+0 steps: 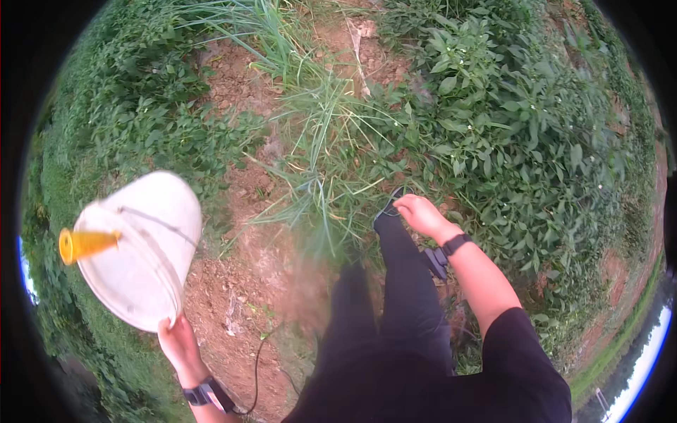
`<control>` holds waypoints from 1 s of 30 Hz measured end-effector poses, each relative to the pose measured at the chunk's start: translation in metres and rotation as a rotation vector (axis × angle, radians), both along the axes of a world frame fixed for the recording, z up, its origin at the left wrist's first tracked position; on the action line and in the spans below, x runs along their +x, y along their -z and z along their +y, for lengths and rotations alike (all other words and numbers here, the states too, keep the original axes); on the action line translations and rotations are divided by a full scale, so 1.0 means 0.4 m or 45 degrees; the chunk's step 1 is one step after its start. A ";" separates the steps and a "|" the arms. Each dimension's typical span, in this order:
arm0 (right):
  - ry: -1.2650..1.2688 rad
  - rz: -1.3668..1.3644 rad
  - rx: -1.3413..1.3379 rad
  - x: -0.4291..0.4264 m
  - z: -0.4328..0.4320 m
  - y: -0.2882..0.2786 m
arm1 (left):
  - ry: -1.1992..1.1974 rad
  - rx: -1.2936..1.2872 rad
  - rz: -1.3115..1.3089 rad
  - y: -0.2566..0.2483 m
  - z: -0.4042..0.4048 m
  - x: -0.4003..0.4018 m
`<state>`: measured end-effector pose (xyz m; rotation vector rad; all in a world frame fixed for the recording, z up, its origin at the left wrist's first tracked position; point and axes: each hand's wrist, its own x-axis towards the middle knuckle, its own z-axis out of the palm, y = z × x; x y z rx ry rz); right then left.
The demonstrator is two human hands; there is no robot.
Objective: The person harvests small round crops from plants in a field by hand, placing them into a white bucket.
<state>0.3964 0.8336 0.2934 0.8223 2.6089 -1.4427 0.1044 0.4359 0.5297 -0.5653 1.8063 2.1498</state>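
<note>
My left hand (180, 346) grips the rim of a white plastic bucket (164, 211) at its lower edge. The bucket is tilted, with its wide round end turned towards me and a thin wire bail lying across its side. A hollow, tapering yellow plastic piece (87, 246) juts out at that end; where it joins or rests cannot be made out. My right hand (423, 214) hangs over my dark shoe (390, 207), its fingers curled in, and nothing shows in it. Just beyond my legs grows a clump of long-leaved green onion-like plants (317, 185).
Leafy bushes with small white flowers (476, 116) crowd the right side. More low leafy plants (137, 106) grow at left. Bare reddish soil (232, 296) runs between them, with a scrap of thin plastic film (358, 47) farther up. A dark cable (257, 370) hangs by my left wrist.
</note>
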 end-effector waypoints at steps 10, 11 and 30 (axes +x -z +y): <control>0.092 -0.458 -0.024 -0.275 0.030 0.975 | -0.487 -0.166 -0.472 0.366 -0.171 0.226; 0.074 -0.401 0.058 -0.265 0.035 1.055 | -0.498 -0.107 -0.566 0.394 -0.193 0.227; 0.759 0.027 -0.480 -0.301 -0.015 0.910 | -0.568 -0.049 -0.673 0.522 -0.079 0.330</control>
